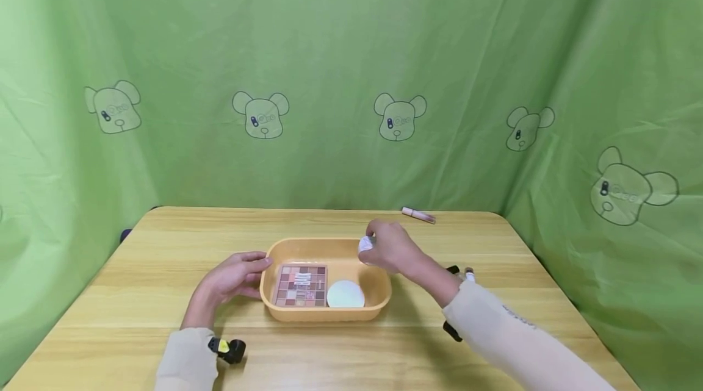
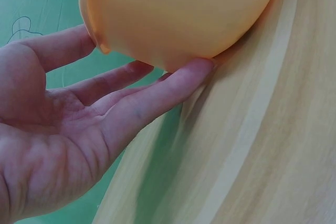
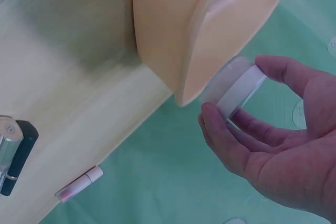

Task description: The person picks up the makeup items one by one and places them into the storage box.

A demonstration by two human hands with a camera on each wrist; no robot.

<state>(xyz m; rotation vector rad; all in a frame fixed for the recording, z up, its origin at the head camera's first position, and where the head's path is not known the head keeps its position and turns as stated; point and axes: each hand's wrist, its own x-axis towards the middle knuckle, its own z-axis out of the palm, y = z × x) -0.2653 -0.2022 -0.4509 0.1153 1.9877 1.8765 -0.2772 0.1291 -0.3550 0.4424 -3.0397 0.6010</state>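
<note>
A yellow-orange plastic basin (image 1: pixel 326 316) stands mid-table. In it lie an eyeshadow palette (image 1: pixel 301 286) on the left and a round white disc (image 1: pixel 346 294), perhaps a compact, beside it. With spread, fairly straight fingers, my left hand (image 1: pixel 233 278) touches the basin's left end; one digit reaches the rim and others rest on the outer wall. Over the basin's back right rim, my right hand (image 1: pixel 395 247) pinches a small round white case (image 3: pixel 236 85) between thumb and fingertips. In the right wrist view the case is tilted, with a translucent face.
A pink lip gloss tube (image 1: pixel 418 215) with a pale cap lies near the table's back edge. Right of the basin lie a black tube (image 3: pixel 20 158) and a clear tube (image 3: pixel 9 135), partly hidden by my right forearm in the head view. Green curtain encloses the table's back and sides.
</note>
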